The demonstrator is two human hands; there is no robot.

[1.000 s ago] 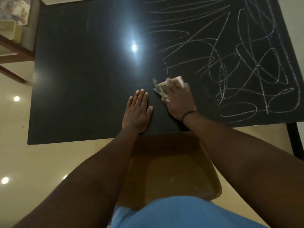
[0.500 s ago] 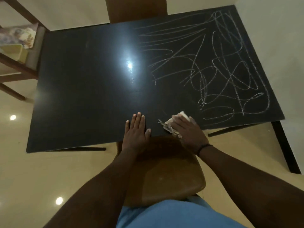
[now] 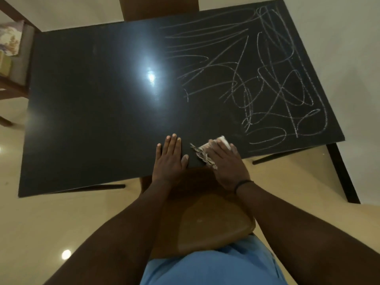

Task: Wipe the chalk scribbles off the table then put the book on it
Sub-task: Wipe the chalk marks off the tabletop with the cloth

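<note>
My left hand [image 3: 169,159] lies flat, fingers straight, on the glossy black table [image 3: 92,120] at its near edge. Just right of it, my right hand [image 3: 226,163] presses flat on a crumpled pale cloth [image 3: 205,154]. Beyond and rightward, looping white chalk scribbles [image 3: 267,89] cover the tabletop.

The right hand [image 3: 227,164] hides most of the cloth [image 3: 205,153]; the far chair [image 3: 158,6] is cropped.

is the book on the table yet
No, the table bears only chalk scribbles, both hands and the cloth; no book shows.
</note>
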